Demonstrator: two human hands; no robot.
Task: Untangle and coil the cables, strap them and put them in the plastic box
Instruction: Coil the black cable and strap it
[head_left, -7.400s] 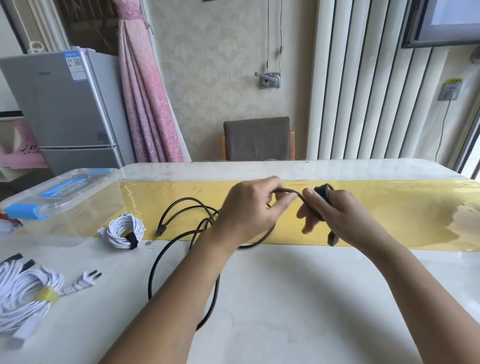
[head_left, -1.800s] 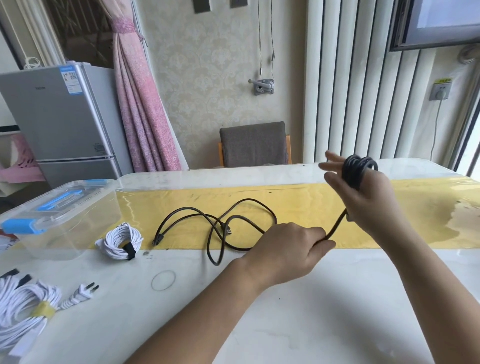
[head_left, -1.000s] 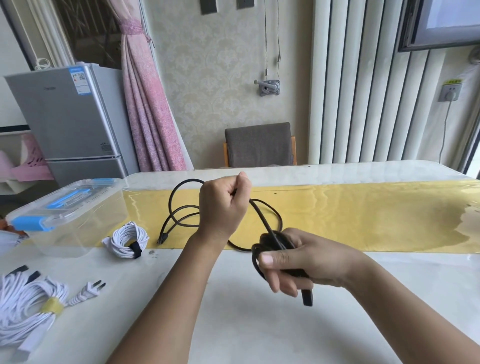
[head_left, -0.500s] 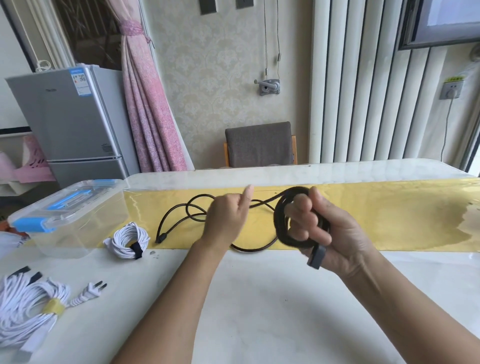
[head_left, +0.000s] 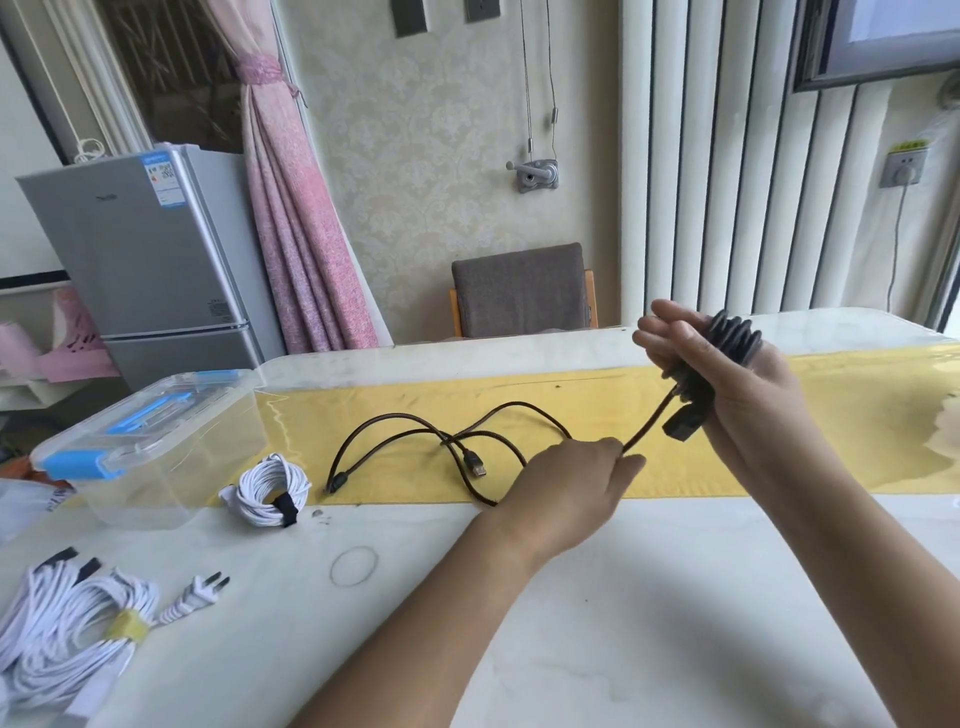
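Note:
A black cable (head_left: 415, 439) lies in loose loops on the yellow runner, its USB plug (head_left: 475, 465) near the middle. My right hand (head_left: 737, 387) is raised at the right and holds several wound turns of that cable (head_left: 735, 340) round its fingers, one black plug (head_left: 683, 425) hanging below. My left hand (head_left: 569, 480) pinches the cable's taut stretch just below the coil. A strapped white coil (head_left: 267, 488) lies beside the clear plastic box (head_left: 150, 441), whose blue-latched lid is on.
A bigger white cable bundle with a yellow strap (head_left: 67, 634) and its plug (head_left: 195, 597) lies at the near left. A thin ring (head_left: 354, 566) rests on the white tabletop. A chair (head_left: 522, 291) stands behind the table, a fridge (head_left: 135, 254) at the far left.
My right hand has risen to the right with the coil. My left hand has dropped to the table and slid along the cable, pulling it taut. Fewer loose loops lie on the runner.

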